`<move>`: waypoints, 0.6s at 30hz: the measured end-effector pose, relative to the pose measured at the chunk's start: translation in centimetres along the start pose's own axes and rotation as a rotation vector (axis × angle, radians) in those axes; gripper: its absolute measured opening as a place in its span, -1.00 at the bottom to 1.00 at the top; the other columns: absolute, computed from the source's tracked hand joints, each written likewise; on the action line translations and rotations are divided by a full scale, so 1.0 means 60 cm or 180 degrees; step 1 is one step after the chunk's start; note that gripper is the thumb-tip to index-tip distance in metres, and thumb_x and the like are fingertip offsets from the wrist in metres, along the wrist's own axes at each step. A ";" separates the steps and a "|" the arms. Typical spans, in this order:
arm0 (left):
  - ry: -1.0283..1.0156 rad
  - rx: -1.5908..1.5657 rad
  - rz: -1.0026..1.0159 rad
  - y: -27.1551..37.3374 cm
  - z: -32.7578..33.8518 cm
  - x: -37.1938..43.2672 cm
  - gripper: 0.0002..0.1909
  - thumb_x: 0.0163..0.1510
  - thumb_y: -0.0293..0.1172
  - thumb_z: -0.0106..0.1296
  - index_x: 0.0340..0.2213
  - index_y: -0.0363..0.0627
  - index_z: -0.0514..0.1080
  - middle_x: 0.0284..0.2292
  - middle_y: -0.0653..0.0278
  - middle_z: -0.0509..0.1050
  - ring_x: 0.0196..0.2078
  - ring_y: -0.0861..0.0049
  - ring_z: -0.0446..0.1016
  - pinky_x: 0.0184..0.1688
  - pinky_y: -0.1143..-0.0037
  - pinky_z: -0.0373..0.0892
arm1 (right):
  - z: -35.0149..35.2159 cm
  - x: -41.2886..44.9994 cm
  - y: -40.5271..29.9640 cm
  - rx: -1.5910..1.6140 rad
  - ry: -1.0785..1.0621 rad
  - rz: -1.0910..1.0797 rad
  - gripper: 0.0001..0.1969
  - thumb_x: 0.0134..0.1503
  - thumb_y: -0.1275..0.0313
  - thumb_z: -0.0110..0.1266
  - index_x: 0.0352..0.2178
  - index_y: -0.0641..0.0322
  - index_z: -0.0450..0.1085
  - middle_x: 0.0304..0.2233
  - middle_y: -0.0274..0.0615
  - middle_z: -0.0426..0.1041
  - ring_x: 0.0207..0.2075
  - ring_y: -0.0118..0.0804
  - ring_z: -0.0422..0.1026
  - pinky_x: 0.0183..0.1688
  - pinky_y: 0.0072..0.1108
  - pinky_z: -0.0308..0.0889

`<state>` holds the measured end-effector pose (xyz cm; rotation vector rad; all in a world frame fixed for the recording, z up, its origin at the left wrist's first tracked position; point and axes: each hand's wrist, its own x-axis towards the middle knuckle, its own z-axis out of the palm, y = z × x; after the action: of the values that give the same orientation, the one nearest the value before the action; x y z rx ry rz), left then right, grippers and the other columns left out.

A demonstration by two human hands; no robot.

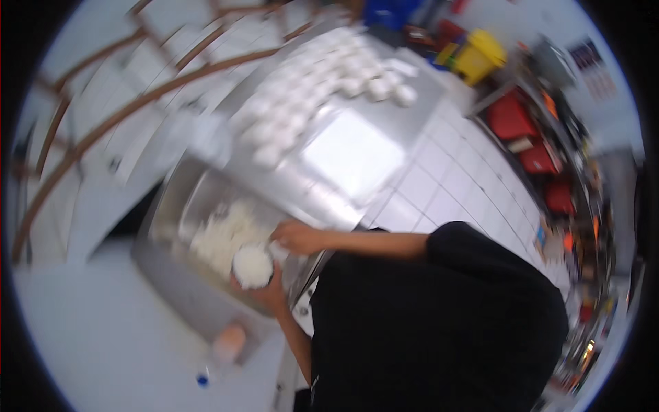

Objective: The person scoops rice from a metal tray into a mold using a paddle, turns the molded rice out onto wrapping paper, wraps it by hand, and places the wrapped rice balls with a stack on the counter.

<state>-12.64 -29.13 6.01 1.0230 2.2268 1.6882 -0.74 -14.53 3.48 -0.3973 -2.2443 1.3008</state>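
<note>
My left hand (270, 291) holds a round bowl (253, 265) from below and the side. White grainy food that looks like cooked rice fills it to the rim. Below the bowl is a deep rectangular metal container (170, 257), with a loose heap of the same food (226, 232) on its bottom. Beside the bowl, my right hand (298, 238) has its fingers curled over the container's near side. A pale, blurred thing (279, 251) shows under those fingers; whether they grip it is unclear.
Many white rounded bundles (293, 98) cover part of a metal table (427, 87), near a bright white square tray (355, 152). A blurred orange-topped container (230, 342) and a blue cap (202, 380) are on the white surface (118, 329). A brown railing (149, 98) curves behind; a yellow bin (479, 56) stands farther off.
</note>
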 end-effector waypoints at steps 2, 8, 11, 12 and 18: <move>-0.0247 -0.0781 -0.0199 0.027 0.035 0.007 0.01 -0.24 -0.52 0.38 0.15 -0.24 -0.04 0.11 -0.03 0.19 0.16 0.21 0.22 0.18 0.28 0.23 | -0.028 0.030 -0.053 0.1952 -0.0564 0.2366 -0.48 0.29 0.04 -0.26 -0.10 0.32 0.37 -0.14 -0.08 0.47 -0.16 -0.11 0.46 -0.07 -0.26 0.35; -0.1768 -0.1197 -0.0432 0.128 0.130 0.028 -0.02 -0.23 -0.59 0.33 0.15 -0.29 -0.03 0.14 -0.02 0.16 0.21 0.21 0.15 0.26 0.21 0.06 | -0.083 0.005 -0.054 0.4616 0.0647 0.2357 -0.40 0.19 -0.16 -0.31 0.01 0.02 0.30 -0.04 -0.18 0.40 -0.10 -0.15 0.44 -0.17 -0.32 0.41; -0.2501 -0.0843 -0.0124 0.119 0.150 0.042 0.05 -0.23 -0.53 0.36 0.19 -0.23 -0.08 0.17 -0.05 0.12 0.22 0.17 0.16 0.25 0.21 0.10 | -0.149 -0.047 -0.031 0.4470 0.0553 0.2248 -0.37 0.14 -0.22 -0.31 -0.02 -0.02 0.31 -0.07 -0.19 0.41 -0.08 -0.18 0.42 -0.18 -0.32 0.38; -0.2705 -0.0695 -0.0007 0.124 0.159 0.051 0.07 -0.24 -0.51 0.37 0.20 -0.21 -0.10 0.18 -0.07 0.11 0.22 0.16 0.16 0.25 0.21 0.11 | -0.155 -0.058 -0.017 0.4474 0.0651 0.2208 -0.37 0.14 -0.22 -0.31 -0.02 -0.02 0.31 -0.07 -0.19 0.41 -0.08 -0.18 0.42 -0.18 -0.32 0.38; -0.2486 0.0411 -0.0220 0.101 0.223 0.074 -0.27 -0.08 -0.48 0.26 0.10 -0.24 0.15 0.11 0.05 0.23 0.14 0.21 0.26 0.13 0.26 0.23 | -0.231 -0.120 0.072 0.4414 0.2035 0.2768 -0.29 0.09 -0.28 -0.29 -0.01 0.05 0.31 -0.15 -0.07 0.45 -0.27 -0.16 0.43 -0.30 -0.39 0.28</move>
<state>-6.60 -15.13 7.99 1.3189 1.8149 0.8809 13.01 -5.96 3.34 -1.0271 -0.2896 2.2937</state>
